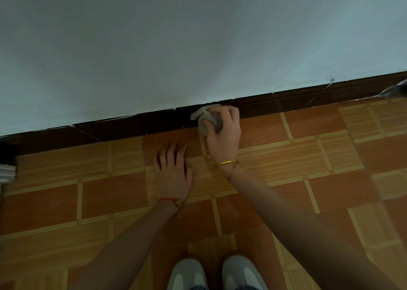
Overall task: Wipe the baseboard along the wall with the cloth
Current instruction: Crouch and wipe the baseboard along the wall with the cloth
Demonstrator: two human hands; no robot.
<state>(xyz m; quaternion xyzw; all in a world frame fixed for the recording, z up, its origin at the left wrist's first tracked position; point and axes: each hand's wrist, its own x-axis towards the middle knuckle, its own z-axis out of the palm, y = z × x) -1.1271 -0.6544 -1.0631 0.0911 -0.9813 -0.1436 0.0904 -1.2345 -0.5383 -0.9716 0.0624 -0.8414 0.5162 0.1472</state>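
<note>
A dark brown baseboard (123, 126) runs along the foot of the pale wall (176, 47), rising from left to right across the view. My right hand (224, 131) grips a bunched grey cloth (206, 119) and holds it against the baseboard near the middle. My left hand (172, 171) lies flat on the tiled floor just below and left of the cloth, fingers spread and pointing toward the wall. A gold bracelet sits on the right wrist, a red string on the left.
The floor (308, 157) is orange-brown tile with striped yellow bands. My two grey shoes (215, 272) show at the bottom edge. A white moulded object (7, 173) stands at the far left by the baseboard. A thin wire (317, 96) crosses the baseboard at the right.
</note>
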